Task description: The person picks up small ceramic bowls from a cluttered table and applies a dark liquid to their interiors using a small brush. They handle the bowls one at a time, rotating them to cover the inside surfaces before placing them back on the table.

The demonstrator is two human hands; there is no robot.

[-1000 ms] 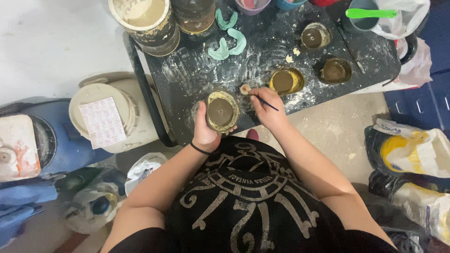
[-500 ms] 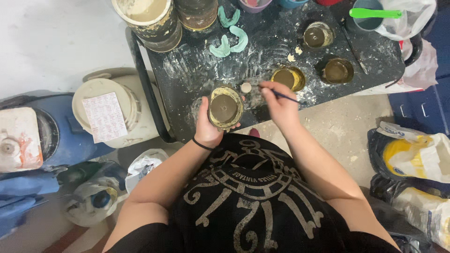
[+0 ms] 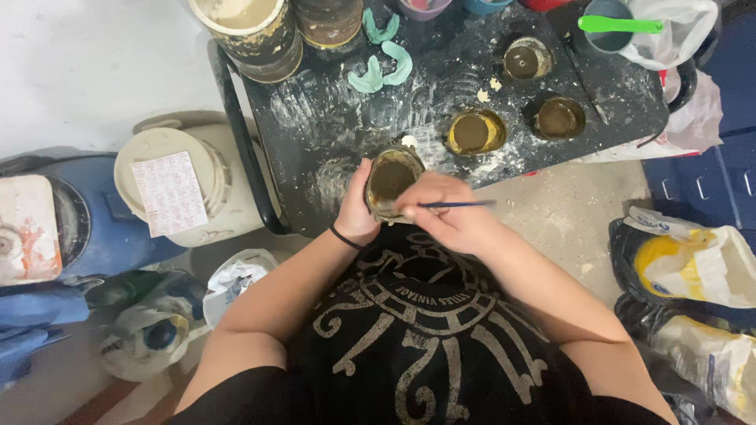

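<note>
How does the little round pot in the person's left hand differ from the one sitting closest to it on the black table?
The held pot is gripped by the left hand at the table's near edge, while the nearest pot sits untouched on the black table. The right hand holds a thin brush at the held pot; no tool is near the other. The nearest pot's rim looks yellower. Both are small, round and filled with brownish matter.
</note>
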